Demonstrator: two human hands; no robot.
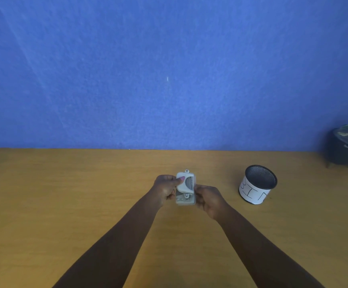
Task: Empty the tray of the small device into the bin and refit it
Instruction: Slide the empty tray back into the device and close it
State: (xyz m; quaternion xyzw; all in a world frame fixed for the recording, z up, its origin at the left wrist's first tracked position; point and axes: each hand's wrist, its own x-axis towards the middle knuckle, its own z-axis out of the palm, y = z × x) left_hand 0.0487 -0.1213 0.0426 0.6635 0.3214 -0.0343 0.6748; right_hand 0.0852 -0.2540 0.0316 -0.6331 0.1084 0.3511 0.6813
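A small light-grey hole punch (186, 187) is held between both hands over the middle of the wooden table (65, 194). My left hand (165, 189) grips its left side, thumb on the rounded top lever. My right hand (207, 199) grips its right lower edge, near the grey base tray (185, 201). I cannot tell whether the punch rests on the table or is lifted. The bin (257, 185), a black mesh cup wrapped in white paper with hand-written letters, stands upright to the right, apart from the hands.
A dark pot with a green-leaved plant (347, 146) stands at the table's far right corner. A blue wall (169, 69) rises behind the table's far edge.
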